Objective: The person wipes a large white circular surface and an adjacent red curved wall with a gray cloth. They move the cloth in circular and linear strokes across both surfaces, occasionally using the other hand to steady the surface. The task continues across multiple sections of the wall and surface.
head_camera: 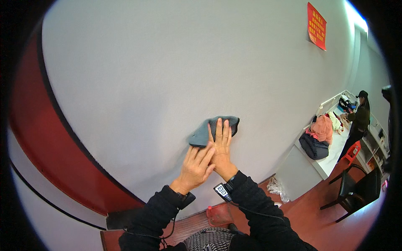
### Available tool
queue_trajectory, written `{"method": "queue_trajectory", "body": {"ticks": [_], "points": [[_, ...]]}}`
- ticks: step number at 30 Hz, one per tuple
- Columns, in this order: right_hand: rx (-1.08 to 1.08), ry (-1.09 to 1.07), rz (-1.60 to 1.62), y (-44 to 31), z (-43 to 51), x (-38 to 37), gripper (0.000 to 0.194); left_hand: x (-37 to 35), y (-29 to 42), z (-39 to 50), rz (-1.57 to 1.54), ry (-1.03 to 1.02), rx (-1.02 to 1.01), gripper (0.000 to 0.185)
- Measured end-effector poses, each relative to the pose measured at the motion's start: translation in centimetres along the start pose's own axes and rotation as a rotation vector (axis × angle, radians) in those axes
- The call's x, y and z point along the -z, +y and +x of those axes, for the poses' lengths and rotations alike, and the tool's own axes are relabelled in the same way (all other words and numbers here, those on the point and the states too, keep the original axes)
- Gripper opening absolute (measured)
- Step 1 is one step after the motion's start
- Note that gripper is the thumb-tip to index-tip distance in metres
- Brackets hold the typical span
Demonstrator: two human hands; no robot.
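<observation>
A grey-blue cloth with a dark edge lies against a pale wall in front of me. My right hand is spread over the cloth, its fingers pointing up and pressing it to the wall; part of the cloth shows between and beside the fingers. Just to the left and lower, my left hand has its fingertips near the cloth's lower edge and overlaps the base of my right hand. Whether it grips the cloth's edge does not show. Both wrists carry strapped devices with cables.
A red panel with a black border runs down the left. Below stands a red plastic container. At right are a white table with piled clothes, a black chair, a person and a red poster bearing writing.
</observation>
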State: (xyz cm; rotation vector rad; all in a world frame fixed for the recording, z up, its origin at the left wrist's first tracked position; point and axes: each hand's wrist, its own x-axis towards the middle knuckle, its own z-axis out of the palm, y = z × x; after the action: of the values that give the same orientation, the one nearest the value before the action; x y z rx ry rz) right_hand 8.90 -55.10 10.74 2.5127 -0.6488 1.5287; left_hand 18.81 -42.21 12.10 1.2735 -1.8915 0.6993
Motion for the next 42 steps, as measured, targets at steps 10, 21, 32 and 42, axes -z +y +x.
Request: {"method": "queue_trajectory", "body": {"ticks": [10,21,32,42], "points": [[0.0,-0.043,0.285,2.0,-7.3,-4.8,0.064,-5.5,-6.9,-3.6,0.508,0.197,0.101,0.048],[-0.606,-0.545,0.637,10.1,-18.7,-10.4,0.03,-17.7,-6.7,-9.0,0.444,-0.471,-0.156,0.032],[-0.603,-0.964,0.56,16.9,-27.4,-12.7,0.042,-26.8,-5.8,-12.5,0.386,-0.903,-0.443,0.057],[-0.899,-0.753,0.458,27.0,-29.8,-3.2,0.05,-37.1,0.9,-0.6,0.541,-0.82,-0.654,0.062]]}}
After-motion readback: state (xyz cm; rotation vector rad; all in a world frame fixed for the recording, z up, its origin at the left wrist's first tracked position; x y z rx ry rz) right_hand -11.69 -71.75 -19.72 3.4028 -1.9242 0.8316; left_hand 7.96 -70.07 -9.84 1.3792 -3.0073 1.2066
